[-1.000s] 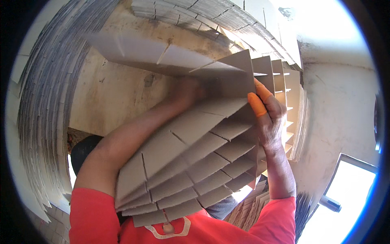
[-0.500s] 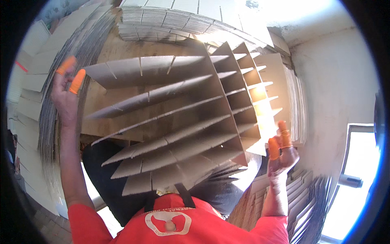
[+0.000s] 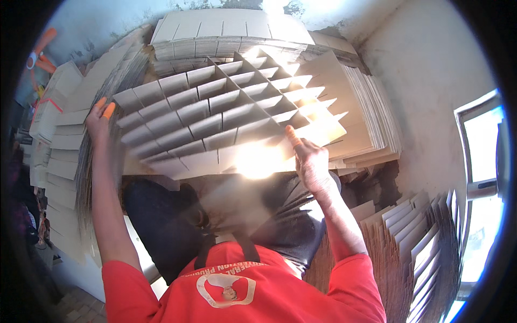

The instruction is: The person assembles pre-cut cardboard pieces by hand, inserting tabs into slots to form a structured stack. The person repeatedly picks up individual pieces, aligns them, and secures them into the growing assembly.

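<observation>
A cardboard divider grid [image 3: 209, 112] of interlocked slotted strips lies tilted in front of me, above my lap. Orange finger covers sit on fingers of both hands. My left hand [image 3: 99, 123] is at the grid's left end, its thumb and finger drawn together at the corner of a strip. Along the near right side, my right hand [image 3: 313, 164] grips the grid, one covered finger lying over the edge. Its other fingers are partly hidden. Bright sunlight washes out part of the near strip.
Stacks of slotted cardboard sheets stand at the back [image 3: 226, 24], on the left [image 3: 70, 118] and on the right [image 3: 371, 113]. More cardboard pieces [image 3: 401, 231] stand upright at the lower right. A window [image 3: 482, 188] is in the right wall. An orange fan [image 3: 40, 56] shows at the far left.
Both hands have come in from open positions beside the grid to its edges. Crosswise strips now span the grid's left part too, where earlier the long strips stood loose and fanned out.
</observation>
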A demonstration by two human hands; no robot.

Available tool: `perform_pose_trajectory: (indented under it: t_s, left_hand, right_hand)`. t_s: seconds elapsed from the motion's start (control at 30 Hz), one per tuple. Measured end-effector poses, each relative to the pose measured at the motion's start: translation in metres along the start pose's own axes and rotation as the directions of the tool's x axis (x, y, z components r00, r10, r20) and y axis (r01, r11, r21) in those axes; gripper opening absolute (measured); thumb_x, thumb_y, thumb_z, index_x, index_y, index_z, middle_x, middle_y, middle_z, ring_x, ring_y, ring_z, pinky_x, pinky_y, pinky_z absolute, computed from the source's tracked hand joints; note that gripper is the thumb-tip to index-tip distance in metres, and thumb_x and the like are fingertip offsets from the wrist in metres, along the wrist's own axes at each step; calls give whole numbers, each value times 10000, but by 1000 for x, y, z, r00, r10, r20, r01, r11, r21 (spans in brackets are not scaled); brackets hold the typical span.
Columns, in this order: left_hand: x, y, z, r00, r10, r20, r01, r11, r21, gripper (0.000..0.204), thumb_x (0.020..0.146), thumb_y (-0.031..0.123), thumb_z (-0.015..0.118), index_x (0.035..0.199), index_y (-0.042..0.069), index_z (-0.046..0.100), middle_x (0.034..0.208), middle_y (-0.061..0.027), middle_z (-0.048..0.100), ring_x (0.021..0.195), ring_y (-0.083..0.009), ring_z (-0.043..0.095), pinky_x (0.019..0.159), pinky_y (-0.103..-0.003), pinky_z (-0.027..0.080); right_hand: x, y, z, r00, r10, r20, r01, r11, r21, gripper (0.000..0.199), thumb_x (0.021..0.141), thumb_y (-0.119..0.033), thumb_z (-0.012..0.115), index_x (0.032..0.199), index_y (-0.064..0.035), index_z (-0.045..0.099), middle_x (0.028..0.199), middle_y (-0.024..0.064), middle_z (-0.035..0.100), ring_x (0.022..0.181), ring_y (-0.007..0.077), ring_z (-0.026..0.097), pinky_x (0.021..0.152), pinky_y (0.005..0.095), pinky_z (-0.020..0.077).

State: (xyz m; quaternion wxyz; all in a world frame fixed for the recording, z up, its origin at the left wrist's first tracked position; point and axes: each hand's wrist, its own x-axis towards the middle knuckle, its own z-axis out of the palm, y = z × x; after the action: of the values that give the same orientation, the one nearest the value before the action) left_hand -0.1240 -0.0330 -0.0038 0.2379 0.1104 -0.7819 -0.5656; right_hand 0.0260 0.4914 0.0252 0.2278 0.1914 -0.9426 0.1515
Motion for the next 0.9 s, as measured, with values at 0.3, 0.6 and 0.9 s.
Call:
perform_pose_trajectory:
  t_s: [0.3, 0.6, 0.9]
  left_hand:
    - [-187, 51, -17, 974, 185, -129, -187, 982, -8, 397, 972, 179, 597, 1331, 10, 584, 1222, -96, 651, 1113, -170, 610, 988, -306, 456]
    - [-260, 28, 12, 960, 274, 57, -280, 940, 197, 394, 958, 142, 616, 1323, -3, 579, 1179, -109, 648, 1022, -221, 609, 927, -338, 475]
    - [-256, 58, 30, 879, 470, 79, -469, 824, 317, 546, 898, 165, 715, 1372, -10, 508, 1363, -153, 566, 1229, -298, 527, 1041, -406, 420]
  right_hand:
    - [-27, 35, -2, 955, 229, -186, -218, 973, 82, 451, 887, -5, 660, 1314, -147, 619, 874, 94, 640, 751, 232, 633, 680, 296, 528]
    - [-47, 68, -1, 893, 448, -32, -314, 674, 669, 276, 953, -202, 634, 1122, 16, 628, 1040, 82, 644, 948, 157, 621, 813, 267, 519]
    - [-51, 140, -43, 820, 392, -417, -538, 778, -326, 517, 826, -138, 740, 1299, -41, 555, 1181, 148, 606, 1079, 303, 571, 885, 408, 492]
